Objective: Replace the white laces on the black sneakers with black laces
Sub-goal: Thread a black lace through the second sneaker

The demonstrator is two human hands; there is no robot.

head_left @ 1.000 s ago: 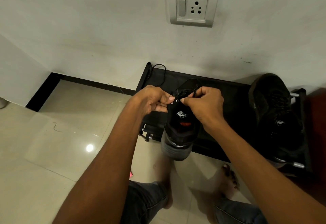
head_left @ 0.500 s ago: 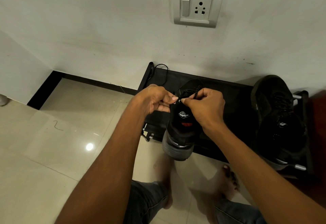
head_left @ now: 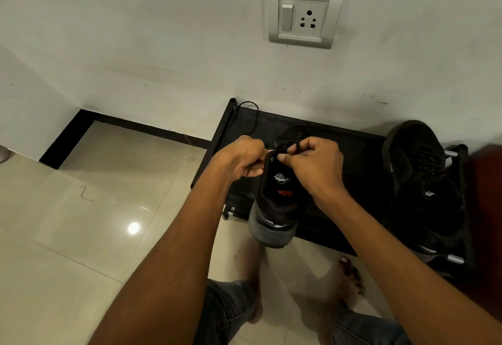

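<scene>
the black sneaker [head_left: 277, 195] sits at the centre of the frame, heel toward the camera and toe pointing to the wall, its thick grey sole hanging over the front edge of a low black shoe rack [head_left: 353, 160]. its tongue shows a small white logo with a red patch below, and a pale eyelet shows near the top on the left side. a black lace [head_left: 294, 145] with a speckled weave runs over the upper eyelets; no white lace is visible on this shoe. the step in hand looks like the last part of lacing, near the collar. the right hand [head_left: 316, 168] has its grip pinched on the lace just above the tongue, fingers curled; the left hand [head_left: 241, 160] has its fingers curled at the left side of the collar, pinching what seems to be the other lace end, though that end is hidden. the next move probably calls for feeding a tip through a top eyelet and drawing both sides even, which needs a steady shoe and a fine pinch. a second black sneaker [head_left: 423, 181], laced dark, lies at the right of the frame on the same rack. a thin black cord [head_left: 248, 105] loops at the rack's upper left corner. a wall socket [head_left: 305, 16] sits in the upper right, and pale floor tiles [head_left: 81, 222] fill the left.
</scene>
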